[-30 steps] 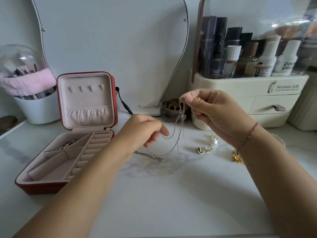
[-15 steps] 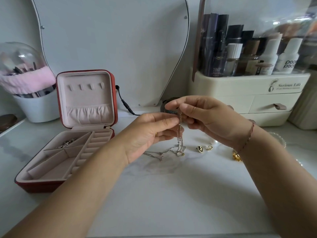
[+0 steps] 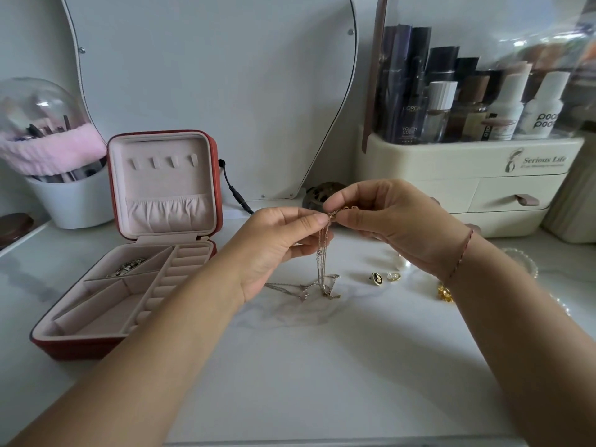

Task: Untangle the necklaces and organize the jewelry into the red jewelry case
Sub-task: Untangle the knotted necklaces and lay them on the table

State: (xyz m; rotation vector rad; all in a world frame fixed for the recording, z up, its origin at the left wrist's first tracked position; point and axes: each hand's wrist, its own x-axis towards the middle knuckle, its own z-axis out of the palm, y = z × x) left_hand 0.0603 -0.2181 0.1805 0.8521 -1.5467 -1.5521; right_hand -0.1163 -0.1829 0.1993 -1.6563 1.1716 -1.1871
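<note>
My left hand and my right hand meet above the marble top, both pinching the upper end of the tangled necklaces. The thin chains hang straight down from my fingertips and their lower ends lie spread on the surface. The red jewelry case stands open at the left, lid upright, pink lining inside. One silver piece lies in its back compartment. Two small earrings rest on the top to the right of the chains, and a gold piece shows beside my right wrist.
A cream cosmetics organiser with drawers and bottles stands at the back right. A white brush cup with a clear dome sits at the back left. A mirror leans behind, its cable trailing. A small brown ornament sits behind my hands.
My hands have come together. The left hand rose from the chain's lower end to pinch the top beside the right hand. The chains dropped and now trail on the surface.
</note>
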